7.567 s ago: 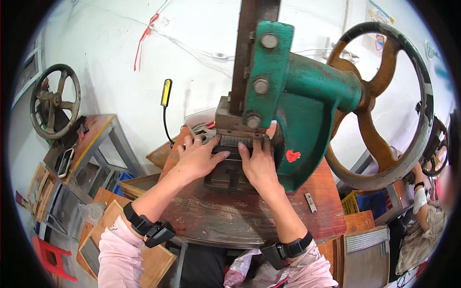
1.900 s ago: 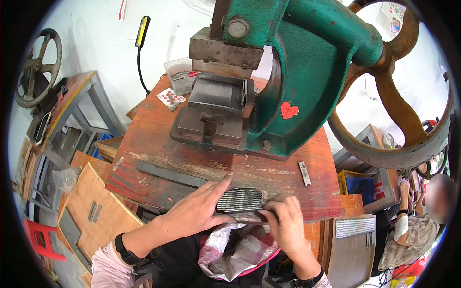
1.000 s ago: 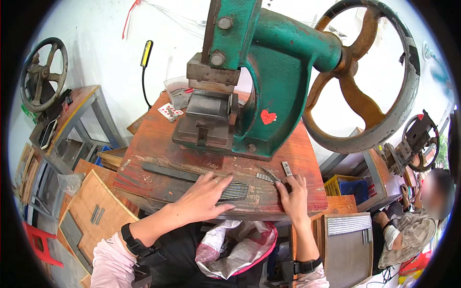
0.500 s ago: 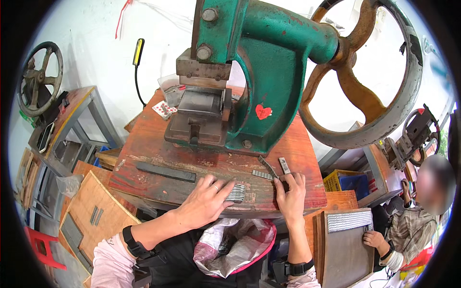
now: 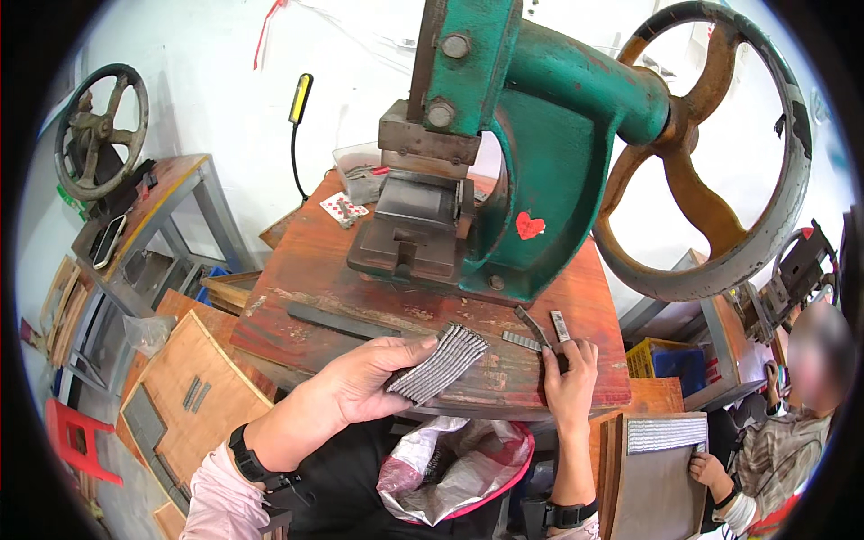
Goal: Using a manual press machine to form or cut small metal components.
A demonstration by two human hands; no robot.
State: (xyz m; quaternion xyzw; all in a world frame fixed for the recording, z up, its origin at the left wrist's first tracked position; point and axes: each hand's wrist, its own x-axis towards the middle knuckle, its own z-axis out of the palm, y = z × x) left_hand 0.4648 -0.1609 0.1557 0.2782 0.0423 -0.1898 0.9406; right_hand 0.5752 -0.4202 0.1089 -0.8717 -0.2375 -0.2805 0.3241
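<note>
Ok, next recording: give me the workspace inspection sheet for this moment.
Surface: worn reddish wooden bench, scuffed.
Job's things: stack of thin grey metal strips held fanned in the left hand; loose strips lying by the right hand.
Clutter: dark flat bar, clear tray, plastic bag below the bench edge.
Grip: left closed on the stack; right resting on the bench, fingers on a small strip.
Cables: black lead under a yellow-handled tool on the wall.
Surroundings: green flywheel press, second handwheel, another person seated right.
</note>
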